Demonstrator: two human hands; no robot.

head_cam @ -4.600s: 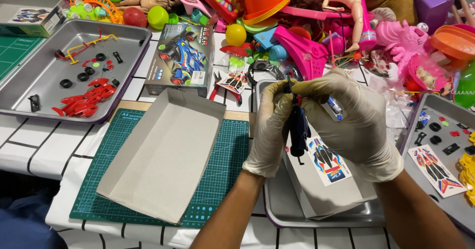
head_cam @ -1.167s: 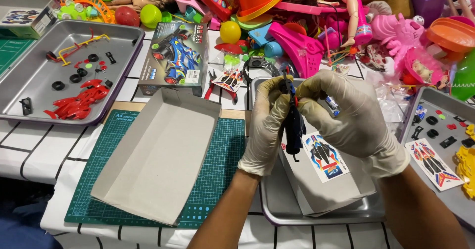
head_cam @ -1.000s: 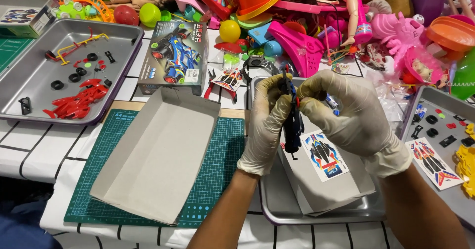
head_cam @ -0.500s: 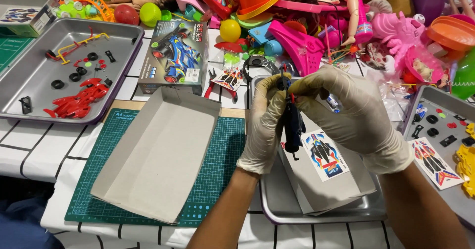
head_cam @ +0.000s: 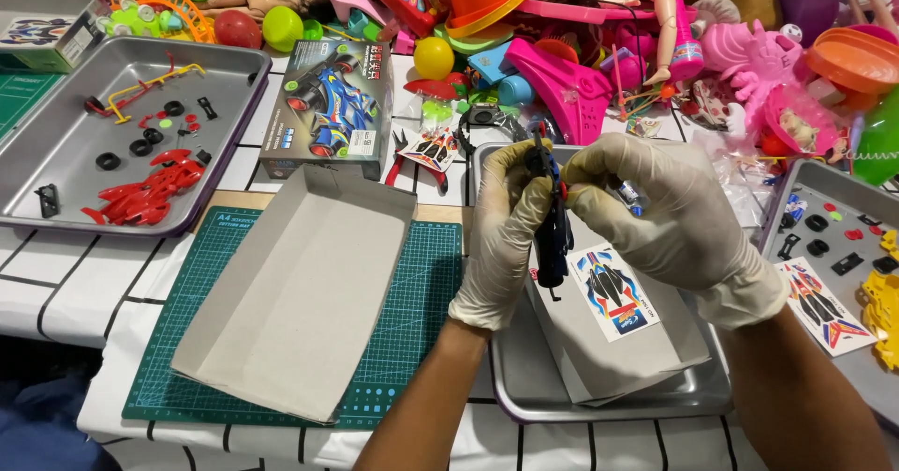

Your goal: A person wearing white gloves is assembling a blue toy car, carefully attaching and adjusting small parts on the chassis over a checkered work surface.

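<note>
Both my hands wear pale latex gloves and meet over a metal tray [head_cam: 524, 391]. My left hand [head_cam: 501, 232] grips a dark blue toy car chassis [head_cam: 552, 232], held upright on its end. My right hand [head_cam: 660, 213] pinches the top of the same chassis, and a small shiny part shows between its fingers. Under the hands a grey cardboard insert [head_cam: 623, 359] lies in the tray, with a colourful sticker sheet [head_cam: 615, 291] on it.
An open grey box lid [head_cam: 300, 293] rests on a green cutting mat [head_cam: 412, 302]. A toy car box [head_cam: 328, 106] stands behind it. The left tray [head_cam: 56, 143] holds red and black parts. Another tray [head_cam: 838, 199] with parts sits right. Toys are piled along the back.
Both hands have stayed together on the chassis, shifting only slightly over the tray. The fingers have worked at its top end.
</note>
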